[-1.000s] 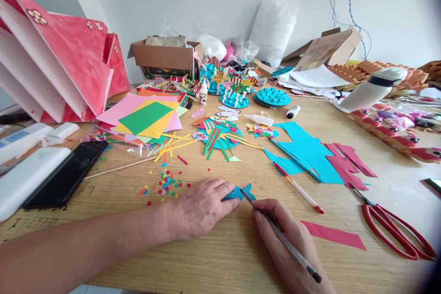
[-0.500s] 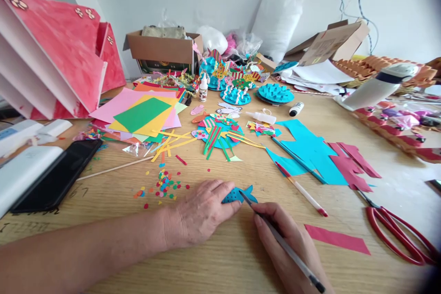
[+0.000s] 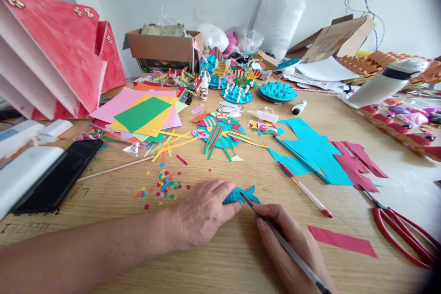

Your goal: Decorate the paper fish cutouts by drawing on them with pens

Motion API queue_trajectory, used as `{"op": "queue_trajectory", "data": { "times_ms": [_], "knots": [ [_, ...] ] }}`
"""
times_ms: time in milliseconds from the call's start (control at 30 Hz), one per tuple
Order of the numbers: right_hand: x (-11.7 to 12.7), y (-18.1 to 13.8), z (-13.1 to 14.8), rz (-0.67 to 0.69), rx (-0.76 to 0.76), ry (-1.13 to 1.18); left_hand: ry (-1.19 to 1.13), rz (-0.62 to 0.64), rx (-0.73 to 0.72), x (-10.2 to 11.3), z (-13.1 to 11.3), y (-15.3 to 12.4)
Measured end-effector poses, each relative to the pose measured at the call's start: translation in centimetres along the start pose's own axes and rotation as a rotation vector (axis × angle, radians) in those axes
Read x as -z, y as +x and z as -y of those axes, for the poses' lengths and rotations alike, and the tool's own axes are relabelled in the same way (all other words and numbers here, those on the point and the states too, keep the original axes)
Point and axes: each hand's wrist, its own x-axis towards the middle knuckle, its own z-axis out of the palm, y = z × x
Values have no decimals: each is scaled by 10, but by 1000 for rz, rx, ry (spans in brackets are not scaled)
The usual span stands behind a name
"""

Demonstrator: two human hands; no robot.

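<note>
A small blue paper fish point(image 3: 241, 194) with dark dots lies on the wooden table point(image 3: 220, 248) near its front edge. My left hand point(image 3: 203, 213) presses flat on the fish's left part, fingers together and stretched over it. My right hand point(image 3: 292, 250) grips a thin pen point(image 3: 279, 239) whose tip touches the fish's body near the tail.
Red scissors point(image 3: 406, 234) and a red paper strip point(image 3: 342, 241) lie to the right. A red-tipped pen point(image 3: 305, 189), blue and red paper scraps point(image 3: 320, 151), confetti dots point(image 3: 165, 186), a black phone point(image 3: 58, 174), coloured sheets point(image 3: 141, 115) and paper crafts fill the middle and back.
The view has shifted slightly, with objects drifting right in the picture. Both hands stay on the blue fish with the pen tip still on it.
</note>
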Motion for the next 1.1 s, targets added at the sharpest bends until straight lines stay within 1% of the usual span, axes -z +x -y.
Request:
{"op": "queue_trajectory", "data": {
  "times_ms": [233,400,767,933,1100],
  "knots": [
    [-2,0,0,0,-4,-23,9,-44,9,-7,1,-1],
    [-2,0,1,7,4,-32,4,-16,-3,-5,1,-1],
    [-1,0,1,14,-27,-53,5,4,-1,-4,1,0],
    [0,2,5,32,-41,-52,11,-15,-1,-5,1,0],
    [-1,0,5,17,-28,-41,25,-11,0,-7,1,-1]
  ]
}}
